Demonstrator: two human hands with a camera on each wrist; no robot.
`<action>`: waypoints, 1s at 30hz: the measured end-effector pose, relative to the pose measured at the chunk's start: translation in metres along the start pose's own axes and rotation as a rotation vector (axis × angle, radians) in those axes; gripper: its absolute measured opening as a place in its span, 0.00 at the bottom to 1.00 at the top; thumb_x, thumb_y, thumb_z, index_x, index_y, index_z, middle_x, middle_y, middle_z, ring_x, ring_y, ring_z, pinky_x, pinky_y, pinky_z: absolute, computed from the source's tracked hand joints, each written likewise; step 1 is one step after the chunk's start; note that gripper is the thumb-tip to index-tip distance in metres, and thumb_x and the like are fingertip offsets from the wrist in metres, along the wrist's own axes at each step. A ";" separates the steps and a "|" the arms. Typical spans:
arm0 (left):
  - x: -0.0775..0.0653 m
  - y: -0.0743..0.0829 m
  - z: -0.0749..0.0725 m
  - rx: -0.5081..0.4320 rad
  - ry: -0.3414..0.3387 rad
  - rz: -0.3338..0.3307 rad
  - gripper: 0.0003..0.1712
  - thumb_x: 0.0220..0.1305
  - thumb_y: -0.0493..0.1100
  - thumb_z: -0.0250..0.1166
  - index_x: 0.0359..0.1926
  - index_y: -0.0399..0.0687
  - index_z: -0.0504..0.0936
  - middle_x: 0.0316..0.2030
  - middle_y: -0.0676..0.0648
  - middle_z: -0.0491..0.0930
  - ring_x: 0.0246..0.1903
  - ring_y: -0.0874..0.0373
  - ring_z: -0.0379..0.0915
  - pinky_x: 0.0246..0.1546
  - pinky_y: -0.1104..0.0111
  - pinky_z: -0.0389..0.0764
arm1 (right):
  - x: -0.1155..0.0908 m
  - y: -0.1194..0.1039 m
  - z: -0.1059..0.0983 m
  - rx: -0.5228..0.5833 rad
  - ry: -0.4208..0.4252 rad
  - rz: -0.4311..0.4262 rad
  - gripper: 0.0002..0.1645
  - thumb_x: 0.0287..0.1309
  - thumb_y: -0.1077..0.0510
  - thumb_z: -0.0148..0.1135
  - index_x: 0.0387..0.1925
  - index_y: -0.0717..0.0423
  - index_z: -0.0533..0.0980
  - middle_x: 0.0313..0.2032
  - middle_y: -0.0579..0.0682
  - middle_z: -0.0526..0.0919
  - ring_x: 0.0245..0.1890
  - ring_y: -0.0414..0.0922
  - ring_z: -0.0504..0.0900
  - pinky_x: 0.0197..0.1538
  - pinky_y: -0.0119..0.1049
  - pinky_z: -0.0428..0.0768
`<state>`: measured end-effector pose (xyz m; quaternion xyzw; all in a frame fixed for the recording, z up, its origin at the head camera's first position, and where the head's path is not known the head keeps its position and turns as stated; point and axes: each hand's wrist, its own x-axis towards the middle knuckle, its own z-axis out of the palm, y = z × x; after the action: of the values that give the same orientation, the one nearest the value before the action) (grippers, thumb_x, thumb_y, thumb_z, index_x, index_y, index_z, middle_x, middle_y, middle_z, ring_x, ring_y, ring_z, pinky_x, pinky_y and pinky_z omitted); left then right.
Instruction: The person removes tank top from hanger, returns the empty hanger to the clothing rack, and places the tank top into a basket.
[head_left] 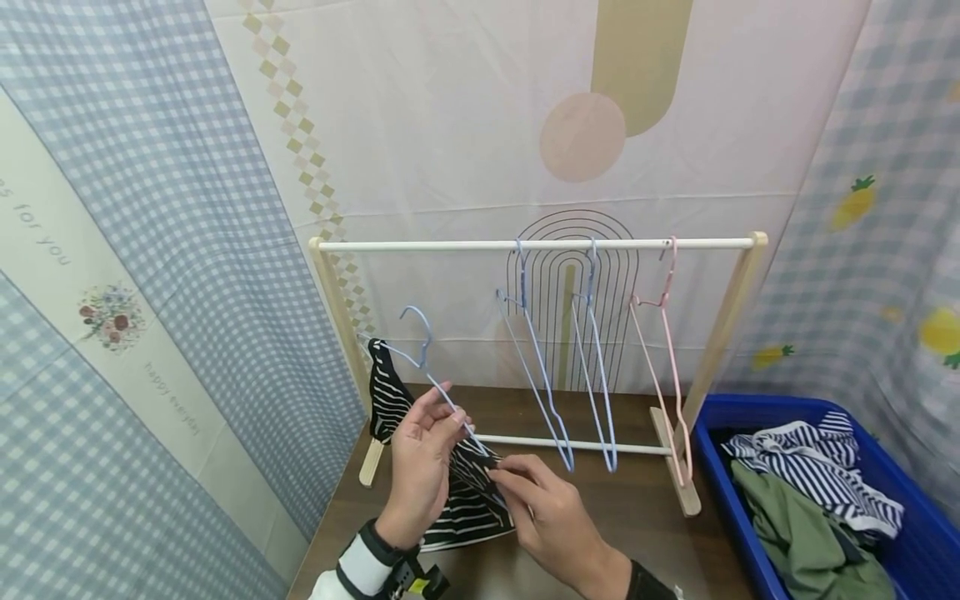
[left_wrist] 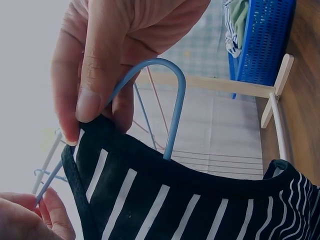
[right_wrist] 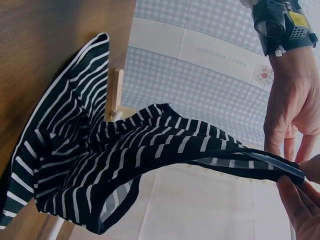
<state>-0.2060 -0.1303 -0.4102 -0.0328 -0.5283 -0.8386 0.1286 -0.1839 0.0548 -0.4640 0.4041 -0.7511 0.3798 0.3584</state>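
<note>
A black tank top with white stripes (head_left: 471,500) hangs partly on a light blue clothes hanger (head_left: 424,360), one shoulder over the hanger's far left arm. My left hand (head_left: 423,462) pinches the top's other shoulder at the hanger's near arm. In the left wrist view, its thumb lies on the dark neckline binding (left_wrist: 135,145), beside the hanger's hook (left_wrist: 181,95). My right hand (head_left: 551,512) pinches the end of the near arm, at the strap. In the right wrist view, the body of the top (right_wrist: 115,155) drapes down to the table.
A small rack with a white rail (head_left: 420,246) and wooden legs stands behind. Two blue hangers (head_left: 551,400) and a pink hanger (head_left: 670,375) hang from it. At right, a blue basket (head_left: 723,500) holds a striped garment (head_left: 806,458) and a green garment (head_left: 802,533).
</note>
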 end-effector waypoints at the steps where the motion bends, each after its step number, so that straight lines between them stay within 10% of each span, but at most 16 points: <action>1: 0.000 0.000 0.000 -0.003 -0.001 -0.001 0.27 0.71 0.26 0.63 0.69 0.39 0.75 0.38 0.52 0.81 0.39 0.61 0.85 0.50 0.70 0.90 | -0.001 0.000 0.000 -0.001 0.001 0.000 0.13 0.79 0.60 0.58 0.50 0.57 0.87 0.49 0.48 0.85 0.45 0.40 0.88 0.51 0.20 0.86; 30: 0.010 0.001 0.000 -0.025 -0.003 0.057 0.26 0.71 0.29 0.67 0.67 0.39 0.76 0.39 0.49 0.80 0.40 0.60 0.84 0.47 0.71 0.89 | -0.036 0.016 -0.009 -0.015 0.138 -0.197 0.14 0.80 0.60 0.55 0.43 0.58 0.87 0.41 0.54 0.85 0.36 0.41 0.85 0.37 0.25 0.84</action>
<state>-0.2158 -0.1326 -0.4071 -0.0510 -0.5167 -0.8412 0.1513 -0.1802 0.0809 -0.4950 0.4459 -0.6840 0.3642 0.4479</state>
